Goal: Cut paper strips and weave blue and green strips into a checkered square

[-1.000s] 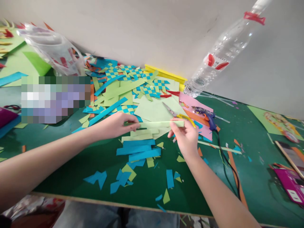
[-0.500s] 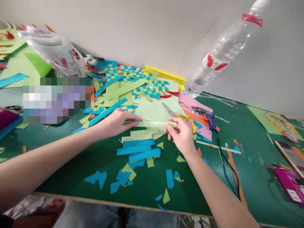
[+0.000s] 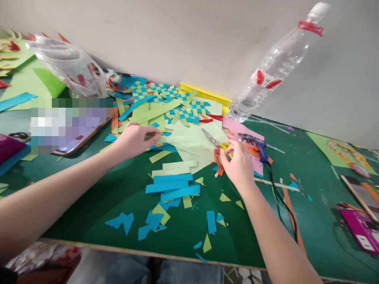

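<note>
My left hand (image 3: 136, 139) pinches the left end of a pale green paper strip (image 3: 185, 141), whose far part blends into the pale green sheet (image 3: 195, 132) behind it. On the right, my right hand (image 3: 238, 162) has its thumb and fingers around the handles of the scissors (image 3: 217, 145), one loop red and one yellow. The blades point up and left over the sheet. Below my hands lie several blue paper strips (image 3: 173, 185) and pale green strips (image 3: 179, 165). A blue glue gun (image 3: 260, 152) sits just beyond my right hand.
Woven blue-green paper pieces (image 3: 166, 92) and loose strips pile up at the back. A clear bottle (image 3: 275, 71) leans by the wall. A bagged cup (image 3: 72, 71) and a phone (image 3: 85, 136) are at left. Paper scraps (image 3: 154, 221) lie near the front edge; a black cord (image 3: 281, 197) runs right.
My right hand has let go of the pale green strip and moved right onto the scissors' handles. My left hand has drawn back left and slightly up with the strip.
</note>
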Action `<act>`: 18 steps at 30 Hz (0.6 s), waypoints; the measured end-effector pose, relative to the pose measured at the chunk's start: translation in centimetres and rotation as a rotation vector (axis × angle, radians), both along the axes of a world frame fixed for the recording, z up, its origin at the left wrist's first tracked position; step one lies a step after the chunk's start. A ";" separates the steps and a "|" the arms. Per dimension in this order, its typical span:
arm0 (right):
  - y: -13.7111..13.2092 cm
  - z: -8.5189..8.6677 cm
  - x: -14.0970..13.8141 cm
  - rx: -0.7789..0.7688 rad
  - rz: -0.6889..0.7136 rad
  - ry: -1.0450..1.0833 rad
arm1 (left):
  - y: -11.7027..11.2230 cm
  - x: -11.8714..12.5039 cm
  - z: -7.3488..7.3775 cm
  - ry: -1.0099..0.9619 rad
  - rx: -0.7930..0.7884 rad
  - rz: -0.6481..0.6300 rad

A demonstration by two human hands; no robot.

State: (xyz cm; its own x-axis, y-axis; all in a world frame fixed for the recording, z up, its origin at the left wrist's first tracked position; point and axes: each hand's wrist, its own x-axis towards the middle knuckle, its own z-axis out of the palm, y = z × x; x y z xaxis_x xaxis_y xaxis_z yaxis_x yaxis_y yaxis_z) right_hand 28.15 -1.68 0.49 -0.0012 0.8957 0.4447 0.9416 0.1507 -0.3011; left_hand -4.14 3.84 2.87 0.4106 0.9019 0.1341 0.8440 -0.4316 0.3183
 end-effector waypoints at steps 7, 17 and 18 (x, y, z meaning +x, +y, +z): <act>0.5 -0.3 1.2 -0.046 -0.029 -0.125 | -0.1 -0.5 -0.2 0.194 0.201 -0.063; 0.5 -0.8 1.2 -0.210 -0.110 -0.192 | -0.6 1.4 -2.6 0.050 0.298 -0.437; 0.5 -0.8 1.2 -0.215 -0.116 -0.196 | -0.7 1.5 -2.7 0.054 0.293 -0.469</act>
State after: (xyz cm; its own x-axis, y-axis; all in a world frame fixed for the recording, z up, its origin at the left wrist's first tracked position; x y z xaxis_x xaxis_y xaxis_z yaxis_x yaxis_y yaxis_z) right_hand 29.35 -1.16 -0.36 0.0399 0.9683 0.2467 0.9920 -0.0088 -0.1259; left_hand -2.63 3.10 0.16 0.7721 0.5491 0.3199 0.5521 -0.8289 0.0901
